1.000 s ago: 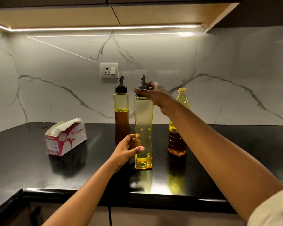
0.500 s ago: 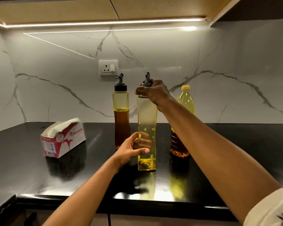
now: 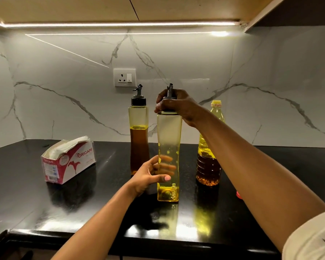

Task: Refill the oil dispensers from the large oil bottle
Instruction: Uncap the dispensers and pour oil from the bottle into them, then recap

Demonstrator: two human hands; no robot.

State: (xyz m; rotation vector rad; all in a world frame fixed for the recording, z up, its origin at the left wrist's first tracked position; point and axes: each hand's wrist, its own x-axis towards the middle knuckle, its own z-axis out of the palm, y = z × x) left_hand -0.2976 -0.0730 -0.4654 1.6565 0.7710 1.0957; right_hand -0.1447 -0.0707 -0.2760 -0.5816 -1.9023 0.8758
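Note:
A tall, nearly empty yellow oil dispenser (image 3: 168, 139) stands on the black counter (image 3: 26, 184) in front of me. My left hand (image 3: 150, 177) grips its lower body, fingers wrapped behind it. My right hand (image 3: 178, 106) grips its black spout cap (image 3: 170, 91) from above. Behind it to the left stands a second dispenser (image 3: 138, 136), about half full of brown oil, with its black cap on. The large oil bottle (image 3: 207, 166) with a yellow cap stands to the right, partly hidden by my right forearm.
A red and white tissue box (image 3: 69, 162) lies on the counter at the left. A wall socket (image 3: 124, 77) sits on the marble backsplash behind the dispensers. A small red object (image 3: 238, 195) peeks out beside my right arm. The counter's front edge runs below my arms.
My left hand has closed from an open reach into a grip round the dispenser's lower body. My right hand stays on the cap, with its grip shifted slightly.

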